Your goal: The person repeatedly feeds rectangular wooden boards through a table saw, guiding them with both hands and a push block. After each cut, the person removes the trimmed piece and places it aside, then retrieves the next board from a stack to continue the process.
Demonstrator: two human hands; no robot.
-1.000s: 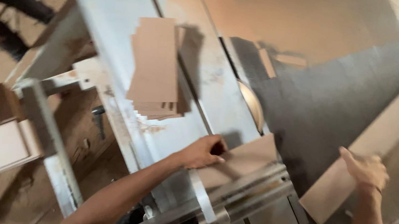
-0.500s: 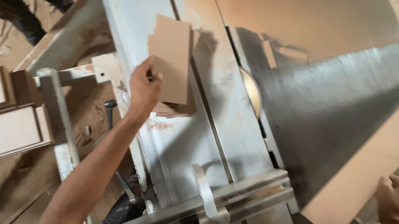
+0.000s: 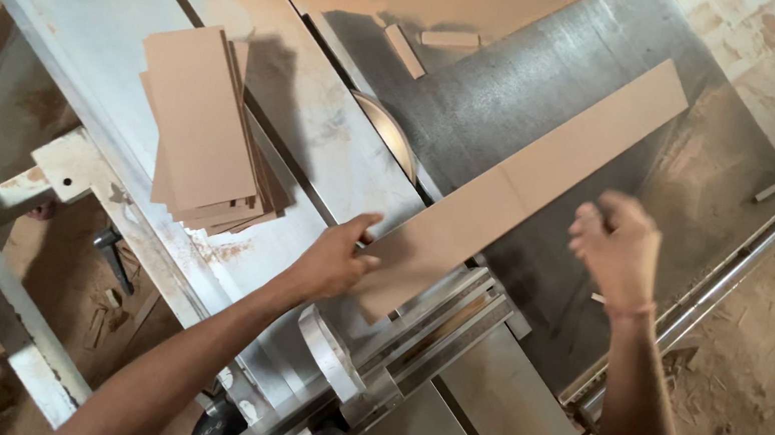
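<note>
Both forearms are bare and sleeveless; the right hand (image 3: 614, 245) wears a thin wrist band.

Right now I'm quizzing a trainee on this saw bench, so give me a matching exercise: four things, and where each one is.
Things:
1. left hand
2. right hand
3. stack of boards
4. saw blade

Places:
A. in the slot of the table
B. raised above the steel table, holding nothing
C. on the near end of the long strip
D. on the pale sliding table, left of the blade

Pairs: 1-C, 2-B, 3-D, 4-A
</note>
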